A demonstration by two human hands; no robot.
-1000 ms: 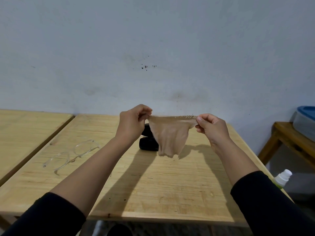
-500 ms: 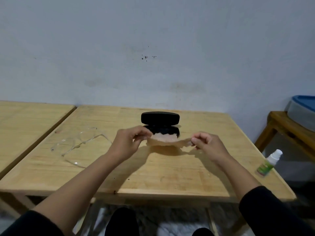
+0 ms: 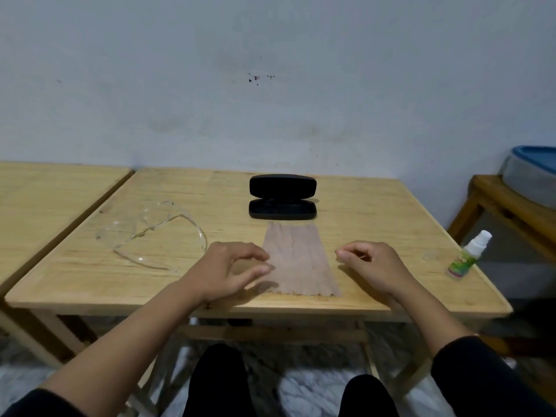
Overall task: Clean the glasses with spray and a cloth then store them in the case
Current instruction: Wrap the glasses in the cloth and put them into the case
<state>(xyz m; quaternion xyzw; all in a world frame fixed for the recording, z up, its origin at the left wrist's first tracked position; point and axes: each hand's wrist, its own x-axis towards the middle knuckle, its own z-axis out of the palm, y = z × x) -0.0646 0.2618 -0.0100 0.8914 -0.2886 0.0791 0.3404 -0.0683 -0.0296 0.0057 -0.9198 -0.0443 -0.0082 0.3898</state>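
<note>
Glasses (image 3: 144,233) with a clear frame lie at about ten o'clock from my hands, arms unfolded, resting on the wooden table (image 3: 376,212) and touched by nothing. Straight ahead at twelve o'clock the black case (image 3: 282,196) stands open, its lid up and its tray empty as far as I can see. The brownish cloth (image 3: 296,260) lies flat just on the near side of the case, between my two hands. My left hand (image 3: 228,266) hovers at its left edge, fingers (image 3: 261,269) loosely curled and slightly parted, the tips at or just over the hem; I cannot tell whether they touch it. My right hand (image 3: 370,263) sits just beside the cloth's right edge, apart from it, thumb and forefinger close together but pinching nothing. The spray bottle (image 3: 469,255) stands at three o'clock near the table's right edge, cap on, well apart from either hand.

I judge the task barely begun: the cloth is laid out and the case is open, but the lenses look unsprayed and unwiped. Spraying, wiping, folding the arms and putting the pair in the case are all left.
</note>
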